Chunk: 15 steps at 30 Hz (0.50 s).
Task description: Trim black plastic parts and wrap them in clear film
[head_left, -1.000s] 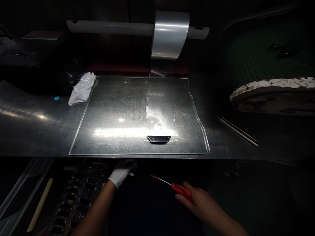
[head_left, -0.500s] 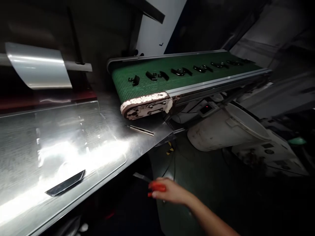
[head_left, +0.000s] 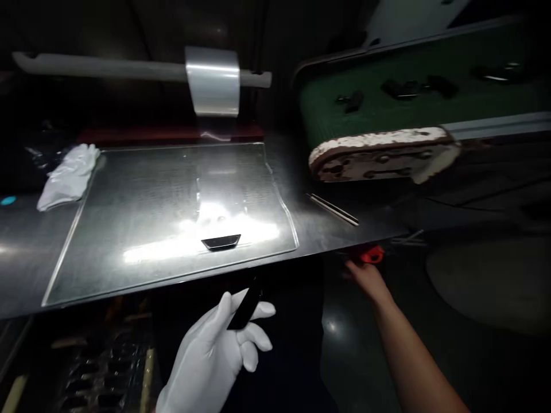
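My left hand (head_left: 219,347) wears a white glove and holds a small black part (head_left: 246,307) between thumb and fingers, below the front edge of the metal table (head_left: 26,252). My bare right hand (head_left: 365,278) is stretched out to the right under the table's edge, closed on a red-handled tool (head_left: 371,254). Another black part (head_left: 221,242) lies on the clear sheet (head_left: 142,201) on the table, in a bright patch of light.
A roll of clear film (head_left: 212,80) hangs on a bar behind the sheet. A spare white glove (head_left: 69,175) lies at the left. A green conveyor (head_left: 387,109) carrying black parts ends at the right. Two thin sticks (head_left: 333,209) lie near it. A dark tray (head_left: 112,373) sits below.
The view has swung back left from the conveyor. My gloved left hand has come into view holding a black part. My right hand has reached farther forward with the red tool.
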### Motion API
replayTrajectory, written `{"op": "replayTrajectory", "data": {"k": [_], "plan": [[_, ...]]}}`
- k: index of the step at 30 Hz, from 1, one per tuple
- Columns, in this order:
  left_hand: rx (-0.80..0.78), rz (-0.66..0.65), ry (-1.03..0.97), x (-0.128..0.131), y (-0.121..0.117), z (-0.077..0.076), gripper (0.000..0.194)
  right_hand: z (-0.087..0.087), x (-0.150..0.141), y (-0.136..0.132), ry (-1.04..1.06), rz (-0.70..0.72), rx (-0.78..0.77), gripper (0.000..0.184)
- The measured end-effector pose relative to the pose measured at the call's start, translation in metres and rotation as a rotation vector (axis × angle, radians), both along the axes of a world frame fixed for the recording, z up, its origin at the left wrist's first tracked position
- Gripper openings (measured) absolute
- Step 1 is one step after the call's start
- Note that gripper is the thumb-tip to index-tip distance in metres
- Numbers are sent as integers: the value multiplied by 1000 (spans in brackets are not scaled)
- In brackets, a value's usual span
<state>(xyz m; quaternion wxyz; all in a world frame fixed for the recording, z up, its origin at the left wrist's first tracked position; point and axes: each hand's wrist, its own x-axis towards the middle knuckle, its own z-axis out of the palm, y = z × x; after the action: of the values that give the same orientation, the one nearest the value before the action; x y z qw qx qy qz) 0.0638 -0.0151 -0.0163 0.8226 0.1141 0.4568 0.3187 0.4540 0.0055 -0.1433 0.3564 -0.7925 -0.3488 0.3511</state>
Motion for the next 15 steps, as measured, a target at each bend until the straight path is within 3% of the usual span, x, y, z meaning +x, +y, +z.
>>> {"op": "replayTrajectory", "data": {"k": [3, 7, 11, 15], "plan": [[-8, 46, -39, -7, -1, 7, 60, 13, -46, -6, 170, 243, -90, 33], [-4, 43, -90, -12, -1, 10, 64, 48, -121, -16, 418, 484, -44, 43], [-13, 37, -86, -13, 0, 11, 57, 74, -181, -10, 654, 605, 38, 43], [18, 38, -75, -16, 1, 13, 57, 80, -208, -3, 769, 618, 79, 35]]}}
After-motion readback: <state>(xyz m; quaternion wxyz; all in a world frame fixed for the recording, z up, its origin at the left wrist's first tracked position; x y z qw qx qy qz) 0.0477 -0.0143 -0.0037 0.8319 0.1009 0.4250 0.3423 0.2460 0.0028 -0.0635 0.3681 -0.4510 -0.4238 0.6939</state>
